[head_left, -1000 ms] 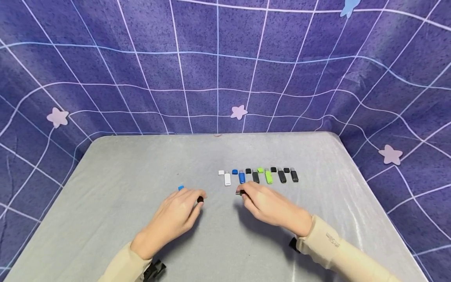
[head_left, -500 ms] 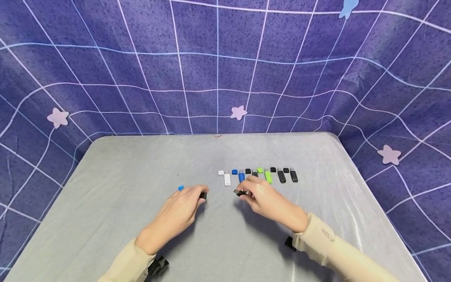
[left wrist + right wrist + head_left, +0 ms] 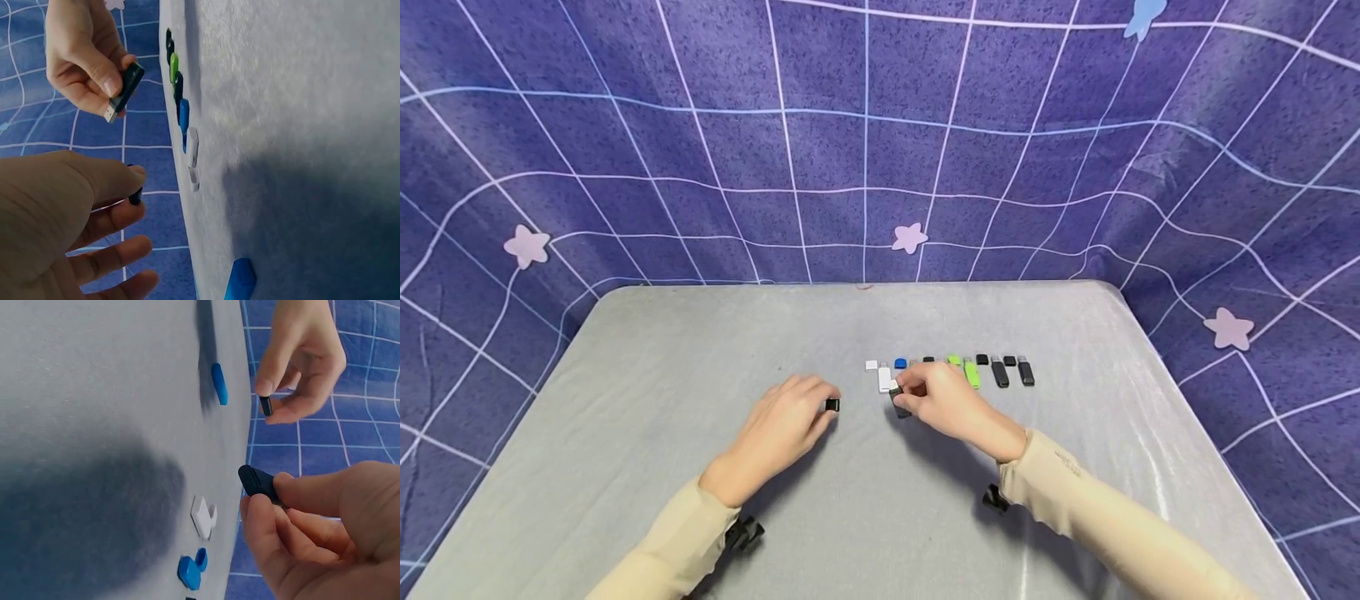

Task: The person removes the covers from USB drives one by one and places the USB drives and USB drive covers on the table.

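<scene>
A small black cap is pinched between the thumb and forefinger of my left hand, raised above the table. My right hand pinches a black USB flash drive; its bare metal plug shows in the left wrist view. Cap and drive are apart. On the table, near the right hand, are a white flash drive and its white cap. A blue piece lies below the left hand, hidden in the head view.
A row of uncapped flash drives runs to the right, including a green drive and black drives, with caps beside them. A blue cap lies behind the right hand. The grey table meets a purple curtain at the back.
My right hand has moved slightly left and away from me, turning the drive so its body points toward me. The left hand shifted a little farther from me, covering the blue piece.
</scene>
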Action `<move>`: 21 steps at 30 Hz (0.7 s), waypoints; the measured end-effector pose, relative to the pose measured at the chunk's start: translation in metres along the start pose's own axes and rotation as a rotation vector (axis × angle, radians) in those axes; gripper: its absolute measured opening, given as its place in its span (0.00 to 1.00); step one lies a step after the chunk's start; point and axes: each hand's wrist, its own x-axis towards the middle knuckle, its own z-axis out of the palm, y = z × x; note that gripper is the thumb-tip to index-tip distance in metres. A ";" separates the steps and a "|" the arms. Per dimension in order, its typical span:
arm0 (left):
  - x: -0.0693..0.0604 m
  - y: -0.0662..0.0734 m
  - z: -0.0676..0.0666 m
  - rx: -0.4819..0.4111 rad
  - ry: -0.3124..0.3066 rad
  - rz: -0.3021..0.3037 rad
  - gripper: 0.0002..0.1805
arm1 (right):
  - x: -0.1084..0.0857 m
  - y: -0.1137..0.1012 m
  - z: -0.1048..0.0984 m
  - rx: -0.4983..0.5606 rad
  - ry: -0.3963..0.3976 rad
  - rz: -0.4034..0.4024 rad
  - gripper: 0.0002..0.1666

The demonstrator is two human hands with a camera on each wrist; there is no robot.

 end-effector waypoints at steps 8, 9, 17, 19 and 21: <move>0.020 -0.011 0.004 0.008 -0.038 -0.029 0.10 | 0.026 -0.005 0.011 0.085 -0.011 0.103 0.10; 0.024 -0.014 0.006 0.009 -0.041 -0.028 0.11 | 0.030 -0.005 0.013 0.100 -0.008 0.102 0.10; 0.046 -0.030 0.021 0.025 -0.095 -0.045 0.11 | 0.057 -0.004 0.029 0.184 -0.035 0.160 0.17; 0.049 -0.032 0.023 0.034 -0.119 -0.055 0.11 | 0.062 -0.004 0.033 0.163 -0.038 0.155 0.18; 0.052 -0.033 0.026 0.037 -0.140 -0.067 0.11 | 0.067 -0.004 0.037 0.122 -0.033 0.134 0.17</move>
